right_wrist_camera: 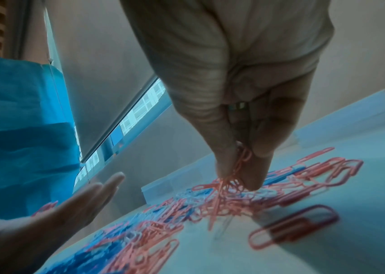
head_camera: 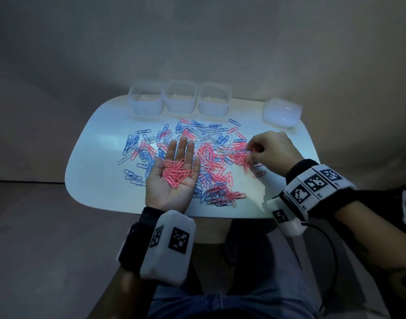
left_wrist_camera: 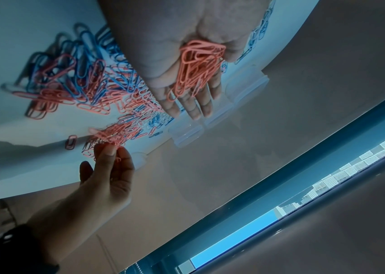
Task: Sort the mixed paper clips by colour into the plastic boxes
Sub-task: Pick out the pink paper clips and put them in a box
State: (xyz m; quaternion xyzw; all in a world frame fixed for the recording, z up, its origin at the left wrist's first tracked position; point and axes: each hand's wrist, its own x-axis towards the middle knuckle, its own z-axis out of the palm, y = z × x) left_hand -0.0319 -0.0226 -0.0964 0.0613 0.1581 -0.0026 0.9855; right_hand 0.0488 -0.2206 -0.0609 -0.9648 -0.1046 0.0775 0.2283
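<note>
My left hand lies palm-up, fingers straight and together, cradling a heap of pink paper clips over the white table's mixed pink, blue and white clip pile, while my right hand pinches pink clips at the pile's right, three clear plastic boxes behind.

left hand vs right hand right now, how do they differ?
The left hand lies palm up, fingers straight, a heap of pink clips resting on it; the right hand faces down, fingers curled. The left hand carries, held above the table; the right hand pinches pink clips from the mixed pile. Both handle only pink.
</note>
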